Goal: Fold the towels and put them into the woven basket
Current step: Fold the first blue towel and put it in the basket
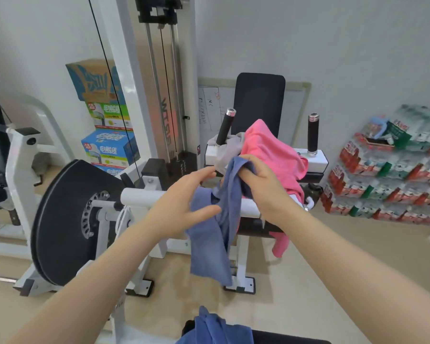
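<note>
A blue towel (210,247) hangs crumpled in the air in front of a gym machine. My right hand (263,187) grips its upper end, fingers curled round the cloth. My left hand (181,202) is beside it on the left, fingers spread and relaxed, its thumb touching the towel's hanging part. A pink towel (276,155) lies draped over the machine's seat and hangs down its right side. A grey towel (230,147) lies bunched to the left of the pink one. Another blue cloth (214,328) shows at the bottom edge. No woven basket is in view.
The white gym machine (139,194) with a black round disc (60,219), black backrest (258,103) and two upright black handles stands right ahead. Stacked cartons (107,130) are at the back left. Packs of bottled water (392,175) line the right wall. Beige floor lies below.
</note>
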A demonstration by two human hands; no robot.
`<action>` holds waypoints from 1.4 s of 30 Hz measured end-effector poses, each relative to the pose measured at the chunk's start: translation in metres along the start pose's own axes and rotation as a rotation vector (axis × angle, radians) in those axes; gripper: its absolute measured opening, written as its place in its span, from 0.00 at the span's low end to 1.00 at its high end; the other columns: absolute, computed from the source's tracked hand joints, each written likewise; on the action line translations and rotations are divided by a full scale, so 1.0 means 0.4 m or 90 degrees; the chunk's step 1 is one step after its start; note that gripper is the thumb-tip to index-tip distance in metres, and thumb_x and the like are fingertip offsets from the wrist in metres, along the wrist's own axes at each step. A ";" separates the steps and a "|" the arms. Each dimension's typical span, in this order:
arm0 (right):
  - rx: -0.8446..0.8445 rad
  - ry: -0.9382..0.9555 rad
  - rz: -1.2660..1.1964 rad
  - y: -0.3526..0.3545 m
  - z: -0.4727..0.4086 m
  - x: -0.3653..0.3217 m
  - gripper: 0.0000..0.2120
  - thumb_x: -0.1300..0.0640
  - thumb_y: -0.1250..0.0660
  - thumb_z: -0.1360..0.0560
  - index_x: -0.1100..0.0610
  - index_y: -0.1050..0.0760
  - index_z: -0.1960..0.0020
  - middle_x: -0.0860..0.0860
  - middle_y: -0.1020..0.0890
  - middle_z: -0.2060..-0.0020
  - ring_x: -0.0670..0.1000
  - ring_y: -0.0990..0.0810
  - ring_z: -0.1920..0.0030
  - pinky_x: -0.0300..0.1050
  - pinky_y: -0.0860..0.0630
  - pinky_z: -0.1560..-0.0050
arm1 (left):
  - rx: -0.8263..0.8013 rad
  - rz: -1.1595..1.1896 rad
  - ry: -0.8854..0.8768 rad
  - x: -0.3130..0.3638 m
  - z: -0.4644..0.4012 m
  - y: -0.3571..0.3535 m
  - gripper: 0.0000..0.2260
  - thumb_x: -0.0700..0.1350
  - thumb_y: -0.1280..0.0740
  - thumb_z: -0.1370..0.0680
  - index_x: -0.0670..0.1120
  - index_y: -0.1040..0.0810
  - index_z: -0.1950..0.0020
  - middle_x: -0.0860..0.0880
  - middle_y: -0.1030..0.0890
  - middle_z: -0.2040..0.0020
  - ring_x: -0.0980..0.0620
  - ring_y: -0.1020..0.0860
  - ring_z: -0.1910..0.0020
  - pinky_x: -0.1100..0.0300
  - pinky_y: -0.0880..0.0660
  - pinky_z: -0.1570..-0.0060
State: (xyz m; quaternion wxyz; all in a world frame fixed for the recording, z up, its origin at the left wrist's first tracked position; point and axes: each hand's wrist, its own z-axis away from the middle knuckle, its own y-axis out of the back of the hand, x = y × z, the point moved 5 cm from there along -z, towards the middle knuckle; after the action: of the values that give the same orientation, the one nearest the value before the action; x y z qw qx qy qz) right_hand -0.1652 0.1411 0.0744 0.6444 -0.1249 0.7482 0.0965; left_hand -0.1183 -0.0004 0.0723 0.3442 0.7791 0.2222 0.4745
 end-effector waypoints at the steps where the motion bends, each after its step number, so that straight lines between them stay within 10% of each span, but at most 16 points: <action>1: 0.003 -0.002 -0.035 0.015 0.009 -0.017 0.10 0.63 0.45 0.20 0.54 0.28 0.54 0.54 0.22 0.62 0.49 0.23 0.61 0.40 0.25 0.59 | -0.007 0.018 -0.016 0.031 -0.008 -0.008 0.30 0.64 0.39 0.33 0.63 0.44 0.33 0.69 0.36 0.37 0.69 0.37 0.37 0.75 0.41 0.39; 8: -0.147 0.015 -0.344 0.169 0.123 -0.114 0.10 0.61 0.45 0.29 0.59 0.30 0.68 0.51 0.25 0.76 0.48 0.27 0.74 0.37 0.27 0.69 | 0.015 0.231 0.008 0.226 -0.066 -0.132 0.20 0.58 0.36 0.34 0.60 0.29 0.43 0.59 0.22 0.44 0.51 0.22 0.48 0.57 0.25 0.44; 13: -0.134 -0.001 -0.411 0.389 0.283 -0.116 0.08 0.61 0.47 0.30 0.58 0.32 0.66 0.51 0.27 0.74 0.48 0.30 0.73 0.38 0.31 0.68 | -0.083 0.282 0.026 0.419 -0.087 -0.330 0.20 0.51 0.28 0.34 0.57 0.27 0.45 0.58 0.18 0.52 0.60 0.20 0.53 0.69 0.25 0.57; 25: 0.142 -0.117 -0.050 1.060 0.588 -0.035 0.08 0.63 0.40 0.23 0.54 0.24 0.56 0.52 0.17 0.62 0.49 0.20 0.63 0.40 0.24 0.61 | -0.243 0.396 0.137 0.851 -0.325 -0.887 0.16 0.53 0.32 0.31 0.46 0.20 0.48 0.44 0.17 0.49 0.49 0.19 0.49 0.45 0.26 0.40; 33: 0.183 -0.197 -0.141 1.517 0.627 0.074 0.16 0.48 0.46 0.20 0.52 0.24 0.40 0.50 0.18 0.45 0.49 0.19 0.45 0.42 0.23 0.45 | -0.270 0.450 0.071 1.037 -0.635 -1.218 0.09 0.46 0.33 0.25 0.44 0.27 0.47 0.48 0.21 0.53 0.51 0.22 0.52 0.48 0.27 0.41; 42: 0.369 -0.195 0.136 2.180 0.439 0.137 0.05 0.60 0.37 0.24 0.59 0.24 0.50 0.55 0.19 0.56 0.52 0.21 0.57 0.45 0.25 0.53 | -0.270 0.523 0.084 1.163 -1.188 -1.605 0.03 0.40 0.35 0.24 0.46 0.24 0.51 0.52 0.19 0.52 0.58 0.21 0.56 0.66 0.24 0.57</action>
State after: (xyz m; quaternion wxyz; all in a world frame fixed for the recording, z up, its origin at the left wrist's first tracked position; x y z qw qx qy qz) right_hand -0.2791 1.0199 -0.0209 0.7442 0.1583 0.6479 -0.0360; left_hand -0.3450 0.8937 0.0143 0.2647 0.6830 -0.1850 0.6551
